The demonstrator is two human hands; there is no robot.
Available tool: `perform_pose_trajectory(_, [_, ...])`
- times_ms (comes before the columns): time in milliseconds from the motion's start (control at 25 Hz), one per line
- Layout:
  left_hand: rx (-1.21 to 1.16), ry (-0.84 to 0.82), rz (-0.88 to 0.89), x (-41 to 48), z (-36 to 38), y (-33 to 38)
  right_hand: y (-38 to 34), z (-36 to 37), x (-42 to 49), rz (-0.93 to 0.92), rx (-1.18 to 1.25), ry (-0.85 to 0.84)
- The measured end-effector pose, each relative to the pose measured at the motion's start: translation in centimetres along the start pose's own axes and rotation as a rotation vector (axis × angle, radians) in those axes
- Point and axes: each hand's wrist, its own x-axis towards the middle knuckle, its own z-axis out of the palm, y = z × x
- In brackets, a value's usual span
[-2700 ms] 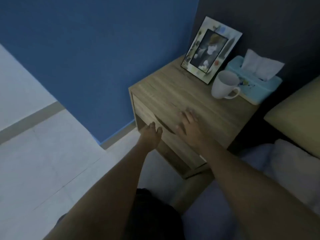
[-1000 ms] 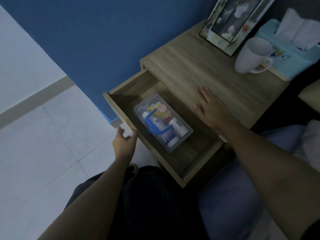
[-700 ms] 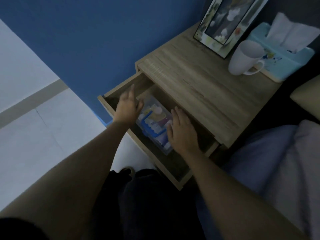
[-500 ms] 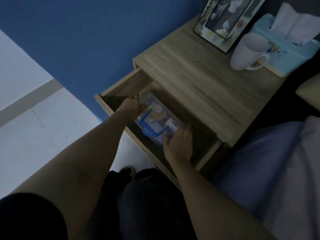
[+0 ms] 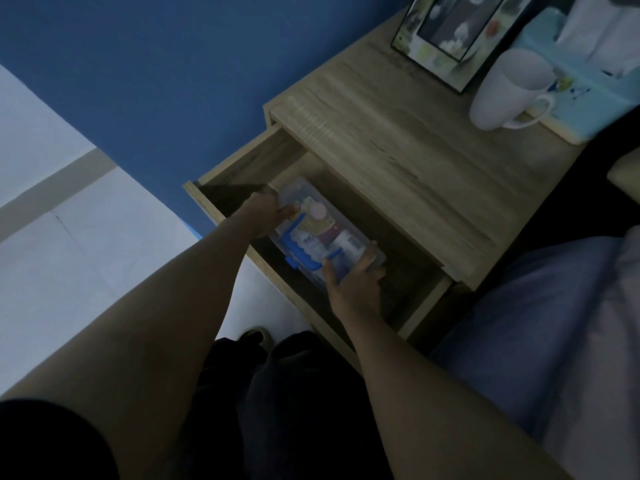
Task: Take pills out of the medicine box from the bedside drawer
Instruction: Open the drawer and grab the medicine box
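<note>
The bedside table's drawer (image 5: 242, 168) stands pulled open. Inside lies a clear plastic medicine box (image 5: 320, 233) with a blue clasp, and several bottles and packets show through its lid. My left hand (image 5: 263, 211) grips the box's far left end, thumb on the lid. Around the near right end my right hand (image 5: 353, 280) is closed, fingers over the lid. Whether the box rests on the drawer floor or is raised off it I cannot tell. The lid is shut.
On the wooden tabletop (image 5: 398, 140) stand a white mug (image 5: 507, 90), a picture frame (image 5: 450, 32) and a light blue tissue box (image 5: 581, 88). A blue wall is to the left, pale floor tiles below, bedding at the right. My dark-clothed legs are under the drawer.
The drawer was pulled open. Both hands then went into it and closed on the ends of the medicine box; the right hand came off the tabletop.
</note>
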Motion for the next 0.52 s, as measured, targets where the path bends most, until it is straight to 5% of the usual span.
perform_pose_trajectory(520, [0.267, 0.141, 0.112, -5.7, -6.3, 3.9, -3.3, -7.0, -4.6, -0.146, 0.204, 0.026])
